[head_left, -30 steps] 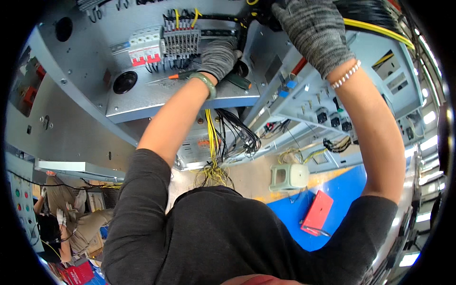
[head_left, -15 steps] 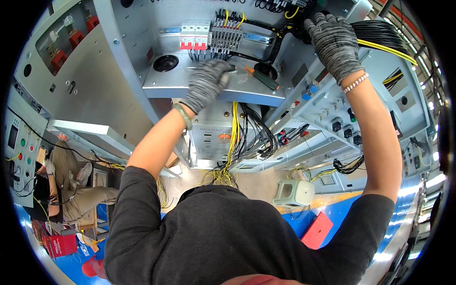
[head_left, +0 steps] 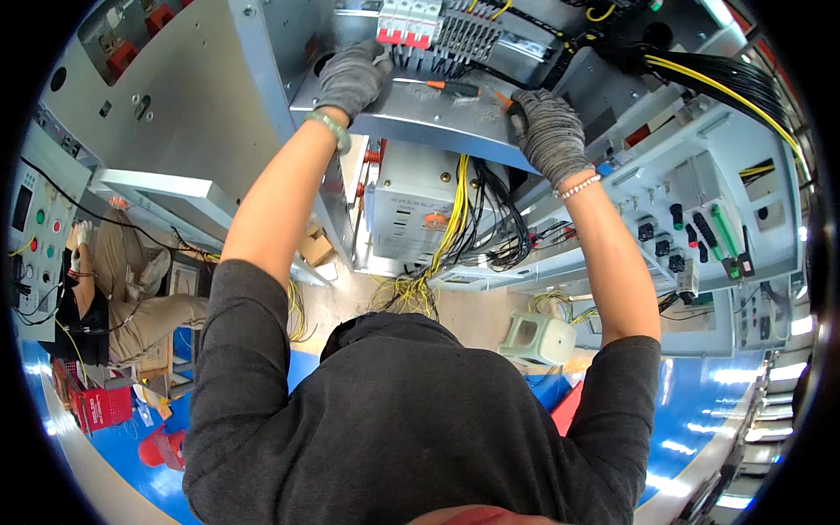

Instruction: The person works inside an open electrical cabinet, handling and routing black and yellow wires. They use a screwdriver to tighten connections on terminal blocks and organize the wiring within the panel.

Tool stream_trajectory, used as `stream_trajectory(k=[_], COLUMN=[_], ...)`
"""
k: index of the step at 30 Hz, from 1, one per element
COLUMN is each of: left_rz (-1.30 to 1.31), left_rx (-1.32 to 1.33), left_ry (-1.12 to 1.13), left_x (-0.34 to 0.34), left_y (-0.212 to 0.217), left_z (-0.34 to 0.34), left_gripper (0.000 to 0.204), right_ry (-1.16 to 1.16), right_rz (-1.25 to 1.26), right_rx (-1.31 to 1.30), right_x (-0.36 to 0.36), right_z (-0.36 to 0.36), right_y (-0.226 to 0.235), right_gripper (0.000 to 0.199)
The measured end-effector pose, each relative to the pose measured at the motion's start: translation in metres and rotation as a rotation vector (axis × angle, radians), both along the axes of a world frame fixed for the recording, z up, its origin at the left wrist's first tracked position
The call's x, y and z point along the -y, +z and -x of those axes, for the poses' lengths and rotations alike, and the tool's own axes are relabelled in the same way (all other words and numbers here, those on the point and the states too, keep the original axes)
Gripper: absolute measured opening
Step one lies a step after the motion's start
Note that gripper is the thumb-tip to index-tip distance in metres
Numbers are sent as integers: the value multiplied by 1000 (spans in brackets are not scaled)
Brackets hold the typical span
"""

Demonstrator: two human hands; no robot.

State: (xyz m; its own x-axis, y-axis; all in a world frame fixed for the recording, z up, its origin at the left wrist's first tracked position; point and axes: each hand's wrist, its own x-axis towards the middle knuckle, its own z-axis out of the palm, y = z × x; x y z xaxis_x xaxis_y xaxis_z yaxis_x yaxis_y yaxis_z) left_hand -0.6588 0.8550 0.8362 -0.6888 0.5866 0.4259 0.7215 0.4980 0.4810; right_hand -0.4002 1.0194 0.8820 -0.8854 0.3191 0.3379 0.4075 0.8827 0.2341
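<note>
Grey-gloved left hand [head_left: 353, 77] now flat on the metal shelf [head_left: 420, 118] edge below the breakers [head_left: 407, 22], holding nothing, right hand [head_left: 547, 131] dropped from the black cable bundle [head_left: 700, 74] to curl over the shelf's right edge beside the orange-handled screwdriver [head_left: 451, 87], seemingly bracing.

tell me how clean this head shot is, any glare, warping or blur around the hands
Head view: heavy fisheye bend, the grey panel edges curve toward the black rim; white glare streaks on the blue floor at right; left hand and right hand look sharp, evenly lit, no hard shadows.
</note>
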Motion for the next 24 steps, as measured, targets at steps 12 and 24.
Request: stream_trajectory(k=[12,24], left_rz=[21,42], left_rx=[-23,82], left_ry=[102,16], left_x=[-25,-22], left_y=[-14,0], left_z=[24,19], left_gripper=[40,42], right_ry=[-120,-76], right_rz=[93,25], right_rx=[38,-183], right_x=[-38,-30], right_z=[19,48], right_y=[-33,-22], right_gripper=[36,34])
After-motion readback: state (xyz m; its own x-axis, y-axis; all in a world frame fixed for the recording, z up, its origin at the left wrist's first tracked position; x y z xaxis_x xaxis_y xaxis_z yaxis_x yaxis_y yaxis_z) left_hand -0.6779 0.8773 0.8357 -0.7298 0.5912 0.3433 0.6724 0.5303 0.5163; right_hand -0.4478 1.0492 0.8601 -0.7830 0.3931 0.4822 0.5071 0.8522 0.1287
